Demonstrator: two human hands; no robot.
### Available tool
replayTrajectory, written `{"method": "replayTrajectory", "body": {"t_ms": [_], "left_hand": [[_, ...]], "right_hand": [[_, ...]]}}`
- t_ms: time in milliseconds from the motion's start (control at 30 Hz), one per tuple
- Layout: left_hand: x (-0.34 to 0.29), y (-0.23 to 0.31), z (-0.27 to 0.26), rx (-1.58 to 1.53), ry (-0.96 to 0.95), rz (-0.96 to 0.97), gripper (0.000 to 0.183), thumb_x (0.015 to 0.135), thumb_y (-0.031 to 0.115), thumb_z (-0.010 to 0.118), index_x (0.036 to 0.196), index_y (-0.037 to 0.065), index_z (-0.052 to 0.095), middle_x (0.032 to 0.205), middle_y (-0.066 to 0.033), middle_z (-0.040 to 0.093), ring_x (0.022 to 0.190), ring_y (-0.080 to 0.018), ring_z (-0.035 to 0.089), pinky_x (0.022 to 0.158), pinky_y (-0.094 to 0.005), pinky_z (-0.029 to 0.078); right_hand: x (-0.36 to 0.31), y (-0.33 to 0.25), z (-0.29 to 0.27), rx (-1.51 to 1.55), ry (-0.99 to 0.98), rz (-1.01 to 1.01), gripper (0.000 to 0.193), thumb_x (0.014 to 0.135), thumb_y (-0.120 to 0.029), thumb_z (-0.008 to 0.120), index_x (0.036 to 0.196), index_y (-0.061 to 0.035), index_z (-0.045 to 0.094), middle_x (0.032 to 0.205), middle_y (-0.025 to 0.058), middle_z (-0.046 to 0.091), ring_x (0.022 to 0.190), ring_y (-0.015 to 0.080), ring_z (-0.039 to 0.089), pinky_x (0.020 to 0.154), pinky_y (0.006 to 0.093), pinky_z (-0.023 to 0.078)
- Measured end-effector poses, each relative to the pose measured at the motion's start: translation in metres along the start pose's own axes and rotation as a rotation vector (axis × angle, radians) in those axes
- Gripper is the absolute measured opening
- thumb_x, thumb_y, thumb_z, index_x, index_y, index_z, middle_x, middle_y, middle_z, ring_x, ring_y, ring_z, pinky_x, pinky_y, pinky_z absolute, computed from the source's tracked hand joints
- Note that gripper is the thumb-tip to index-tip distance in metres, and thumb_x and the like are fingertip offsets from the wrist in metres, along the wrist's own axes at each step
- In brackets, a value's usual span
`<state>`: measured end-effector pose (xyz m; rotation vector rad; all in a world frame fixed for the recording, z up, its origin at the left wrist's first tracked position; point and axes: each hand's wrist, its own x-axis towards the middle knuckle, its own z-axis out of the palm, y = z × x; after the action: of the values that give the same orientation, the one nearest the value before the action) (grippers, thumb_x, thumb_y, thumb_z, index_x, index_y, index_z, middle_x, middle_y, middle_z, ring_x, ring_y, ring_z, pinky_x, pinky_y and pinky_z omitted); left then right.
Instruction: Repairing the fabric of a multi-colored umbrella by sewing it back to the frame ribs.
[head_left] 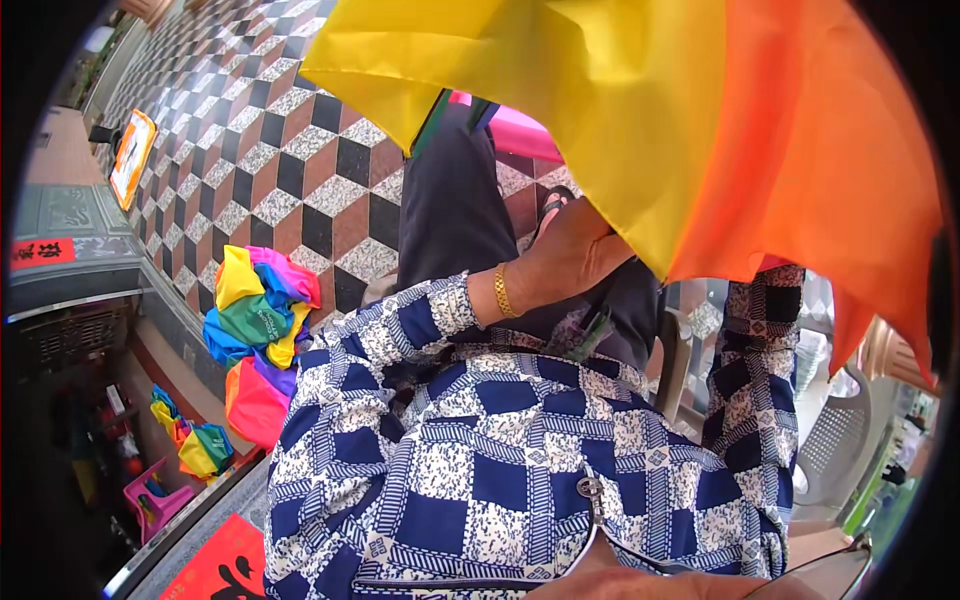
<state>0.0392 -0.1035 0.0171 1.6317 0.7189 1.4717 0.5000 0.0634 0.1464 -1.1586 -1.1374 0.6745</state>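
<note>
A large, thin sheet of yellow and orange cloth point(640, 110), much like an umbrella canopy, spreads across the top and right of the head view. Green and pink parts show beneath its left side. My left hand point(565, 262), with a gold bracelet at the wrist, is closed at the lower yellow edge. Its fingertips are partly hidden there. My right sleeve point(755, 350) rises behind the orange part, and the cloth covers my right hand. Below my left hand, a small crumpled greenish-purple thing point(585, 335) lies by my lap; its kind is unclear.
To the left lies a heap of rainbow-coloured cloth point(258, 320), with a smaller bundle point(200, 445) below it. Further down is a pink plastic stool or basket point(160, 505). An orange-framed sign point(133, 158) stands on the tiled floor point(270, 150). At right is a grey chair point(835, 440).
</note>
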Motion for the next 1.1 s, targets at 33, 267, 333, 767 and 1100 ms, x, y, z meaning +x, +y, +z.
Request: {"method": "replayTrajectory", "body": {"t_ms": [33,267,333,767,1100], "left_hand": [[-0.022,-0.02,-0.007,-0.139,-0.02,-0.03,0.026,0.09,0.02,0.053,0.112,0.004,0.057,0.108,-0.0151,0.059,0.096,-0.0238,0.057,0.08,-0.0305,0.046],[-0.082,0.007,-0.053,0.287,-0.381,-0.124,0.039,0.082,0.032,0.06,0.112,0.007,0.058,0.105,-0.0142,0.06,0.093,-0.0292,0.058,0.078,-0.0375,0.047],[-0.075,0.015,-0.054,0.219,-0.457,-0.312,0.046,0.077,0.04,0.063,0.107,0.005,0.059,0.098,-0.0163,0.062,0.087,-0.0324,0.06,0.073,-0.0395,0.048],[-0.045,0.031,-0.1,-0.405,0.354,-0.658,0.035,0.069,0.026,0.072,0.084,-0.003,0.063,0.081,-0.0074,0.064,0.077,-0.0113,0.058,0.068,-0.027,0.045],[-0.304,0.19,-0.457,0.482,1.608,0.0,0.029,0.084,0.031,0.06,0.087,0.003,0.056,0.089,-0.0161,0.065,0.044,-0.012,0.048,0.04,-0.0257,0.039]], "right_hand": [[-0.002,0.007,0.003,0.013,-0.003,0.011,0.031,0.093,-0.016,0.048,0.115,0.0057,0.053,0.102,0.0169,0.063,0.093,0.025,0.061,0.091,0.0375,0.046],[-0.026,0.086,0.09,0.148,-0.108,0.15,0.031,0.093,-0.015,0.049,0.115,0.0061,0.053,0.101,0.0166,0.063,0.092,0.025,0.061,0.09,0.0374,0.047],[-0.023,0.098,0.13,0.178,-0.17,0.165,0.031,0.093,-0.015,0.049,0.115,0.0062,0.053,0.101,0.0165,0.063,0.092,0.025,0.061,0.09,0.0373,0.047],[-0.052,0.129,0.365,0.329,-0.613,0.286,0.031,0.092,-0.015,0.051,0.114,0.0069,0.053,0.101,0.0158,0.063,0.092,0.0249,0.061,0.087,0.037,0.049],[-0.104,0.187,0.301,0.246,-0.53,0.5,0.034,0.093,-0.019,0.05,0.118,0.0047,0.052,0.102,0.0136,0.061,0.091,0.0238,0.06,0.089,0.0383,0.047]]}}
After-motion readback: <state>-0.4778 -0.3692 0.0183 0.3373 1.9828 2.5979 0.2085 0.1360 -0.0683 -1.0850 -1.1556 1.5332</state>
